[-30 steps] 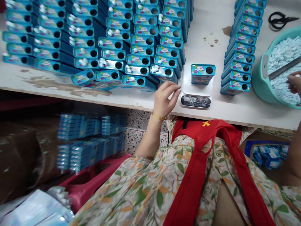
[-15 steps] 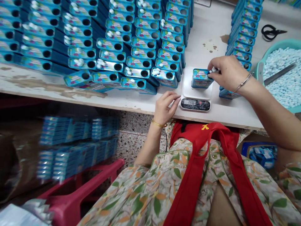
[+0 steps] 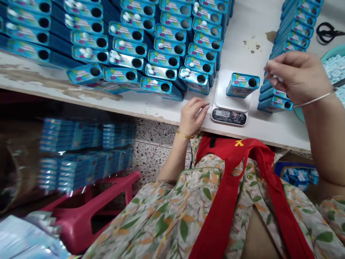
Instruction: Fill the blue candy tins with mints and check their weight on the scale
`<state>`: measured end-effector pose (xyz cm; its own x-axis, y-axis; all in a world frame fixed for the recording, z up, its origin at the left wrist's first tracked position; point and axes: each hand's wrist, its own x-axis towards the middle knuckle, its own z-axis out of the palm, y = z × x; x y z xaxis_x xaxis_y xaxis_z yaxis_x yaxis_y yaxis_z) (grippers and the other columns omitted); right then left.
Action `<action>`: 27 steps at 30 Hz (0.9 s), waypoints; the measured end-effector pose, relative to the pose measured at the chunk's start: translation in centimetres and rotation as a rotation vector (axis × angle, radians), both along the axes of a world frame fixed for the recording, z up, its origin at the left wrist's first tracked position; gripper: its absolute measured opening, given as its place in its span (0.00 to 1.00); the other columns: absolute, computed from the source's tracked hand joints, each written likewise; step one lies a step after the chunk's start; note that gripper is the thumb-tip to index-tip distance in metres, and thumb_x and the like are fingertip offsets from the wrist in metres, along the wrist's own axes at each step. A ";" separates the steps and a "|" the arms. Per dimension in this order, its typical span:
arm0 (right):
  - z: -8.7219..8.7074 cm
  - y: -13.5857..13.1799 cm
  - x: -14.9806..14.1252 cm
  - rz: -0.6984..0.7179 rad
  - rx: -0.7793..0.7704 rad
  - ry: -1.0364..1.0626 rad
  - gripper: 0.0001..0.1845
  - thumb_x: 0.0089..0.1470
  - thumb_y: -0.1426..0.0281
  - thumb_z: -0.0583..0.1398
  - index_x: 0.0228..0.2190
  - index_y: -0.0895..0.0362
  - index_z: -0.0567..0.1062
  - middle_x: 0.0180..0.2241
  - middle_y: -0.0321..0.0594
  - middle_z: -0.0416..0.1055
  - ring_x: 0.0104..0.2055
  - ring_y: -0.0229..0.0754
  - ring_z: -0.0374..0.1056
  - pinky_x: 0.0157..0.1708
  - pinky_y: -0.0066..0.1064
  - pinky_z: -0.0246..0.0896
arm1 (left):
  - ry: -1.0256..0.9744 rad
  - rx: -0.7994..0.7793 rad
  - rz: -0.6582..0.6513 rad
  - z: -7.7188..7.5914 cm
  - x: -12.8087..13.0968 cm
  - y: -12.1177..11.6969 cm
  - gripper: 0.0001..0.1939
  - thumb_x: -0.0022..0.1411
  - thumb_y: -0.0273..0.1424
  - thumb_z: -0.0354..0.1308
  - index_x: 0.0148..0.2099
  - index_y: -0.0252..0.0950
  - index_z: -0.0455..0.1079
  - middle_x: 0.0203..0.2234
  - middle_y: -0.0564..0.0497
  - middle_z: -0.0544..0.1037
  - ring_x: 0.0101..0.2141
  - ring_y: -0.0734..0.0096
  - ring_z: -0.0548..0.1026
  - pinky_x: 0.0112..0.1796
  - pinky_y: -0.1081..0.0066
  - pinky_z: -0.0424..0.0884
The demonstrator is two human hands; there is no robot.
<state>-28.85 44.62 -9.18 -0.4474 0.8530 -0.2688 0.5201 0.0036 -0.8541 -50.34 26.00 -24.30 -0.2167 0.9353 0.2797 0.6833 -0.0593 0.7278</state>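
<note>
A blue candy tin (image 3: 243,86) stands upright on a small white digital scale (image 3: 229,117), its round top hole uncovered. To the right of that tin, my right hand (image 3: 299,73) hovers in front of a row of similar tins, fingers pinched around a few small white candies (image 3: 275,76) partly hidden by the fingers. My left hand (image 3: 192,117) rests at the table's front edge, just left of the scale, its fingers loosely curled with nothing visible in them. The scale's display appears to read 149.6.
Rows of blue tins (image 3: 167,46) fill the table's left side, many with white candies on top. A teal basin (image 3: 327,54) of pale candies and black scissors (image 3: 327,33) are at right. Below stand a pink stool (image 3: 78,219) and stacked blue packs (image 3: 72,136).
My right hand has moved right, away from the hole of the tin on the scale. My left hand stays beside the scale. The whole view has shifted somewhat.
</note>
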 end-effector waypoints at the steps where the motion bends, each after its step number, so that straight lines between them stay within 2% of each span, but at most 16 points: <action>1: -0.2 0.0 1.0 -0.069 -0.079 0.072 0.07 0.54 0.64 0.64 0.27 0.52 0.74 0.30 0.41 0.72 0.29 0.41 0.65 0.31 0.38 0.63 | -0.001 -0.002 0.008 -0.3 -0.1 -0.1 0.11 0.71 0.35 0.52 0.42 0.37 0.74 0.36 0.48 0.78 0.39 0.68 0.75 0.42 0.66 0.73; 4: -1.2 -0.2 4.0 -0.121 -0.180 0.087 0.07 0.54 0.62 0.64 0.30 0.52 0.74 0.33 0.41 0.72 0.32 0.42 0.67 0.30 0.36 0.62 | -0.015 0.013 0.018 -1.4 -0.5 -0.5 0.11 0.71 0.35 0.52 0.41 0.37 0.74 0.35 0.48 0.77 0.37 0.69 0.75 0.40 0.67 0.72; 6: -1.8 -0.5 5.5 -0.122 -0.210 0.079 0.06 0.49 0.66 0.66 0.31 0.52 0.76 0.33 0.41 0.72 0.30 0.41 0.66 0.29 0.34 0.61 | -0.026 0.021 0.031 -2.1 -0.7 -0.8 0.10 0.70 0.34 0.52 0.41 0.37 0.74 0.35 0.48 0.77 0.37 0.69 0.75 0.40 0.67 0.72; 8: -2.3 -0.8 6.4 -0.159 -0.230 0.105 0.07 0.45 0.71 0.67 0.30 0.53 0.77 0.31 0.40 0.72 0.27 0.38 0.64 0.26 0.31 0.57 | -0.027 -0.001 0.054 -2.7 -0.7 -1.0 0.10 0.70 0.35 0.52 0.41 0.38 0.74 0.34 0.48 0.77 0.37 0.69 0.75 0.40 0.67 0.72; 10: -2.5 -1.1 6.4 -0.187 -0.226 0.083 0.07 0.44 0.72 0.68 0.29 0.54 0.77 0.28 0.40 0.72 0.25 0.36 0.63 0.23 0.29 0.53 | -0.021 -0.030 0.079 -3.3 -0.7 -1.1 0.11 0.70 0.36 0.52 0.40 0.38 0.73 0.34 0.48 0.77 0.37 0.68 0.75 0.40 0.67 0.72; 15: -2.1 -1.7 4.0 -0.136 -0.157 0.006 0.10 0.47 0.64 0.69 0.28 0.54 0.75 0.25 0.38 0.70 0.22 0.34 0.59 0.21 0.28 0.51 | -0.019 -0.010 0.116 -4.4 -0.4 -1.1 0.11 0.70 0.36 0.52 0.39 0.38 0.72 0.34 0.48 0.77 0.37 0.68 0.74 0.40 0.66 0.72; 17: -1.7 -1.8 2.7 -0.086 -0.112 -0.005 0.10 0.49 0.63 0.69 0.29 0.54 0.76 0.24 0.38 0.70 0.22 0.35 0.59 0.22 0.29 0.54 | -0.013 0.003 0.116 -4.7 -0.3 -1.0 0.11 0.70 0.35 0.52 0.38 0.38 0.72 0.33 0.48 0.76 0.37 0.68 0.74 0.40 0.67 0.72; 21: -1.1 -1.3 0.3 0.073 -0.020 -0.121 0.10 0.50 0.61 0.68 0.31 0.53 0.76 0.23 0.37 0.70 0.28 0.40 0.65 0.32 0.36 0.65 | -0.030 0.034 0.108 -5.0 -0.3 -1.0 0.10 0.69 0.34 0.52 0.38 0.37 0.71 0.32 0.48 0.76 0.36 0.68 0.73 0.39 0.67 0.71; 27: -1.1 0.1 -1.5 0.183 0.151 -0.267 0.05 0.52 0.63 0.65 0.29 0.51 0.77 0.22 0.37 0.72 0.37 0.45 0.70 0.41 0.39 0.66 | -0.027 0.013 0.109 -5.2 -0.3 -1.1 0.10 0.69 0.35 0.52 0.38 0.38 0.71 0.33 0.48 0.76 0.37 0.68 0.73 0.40 0.67 0.71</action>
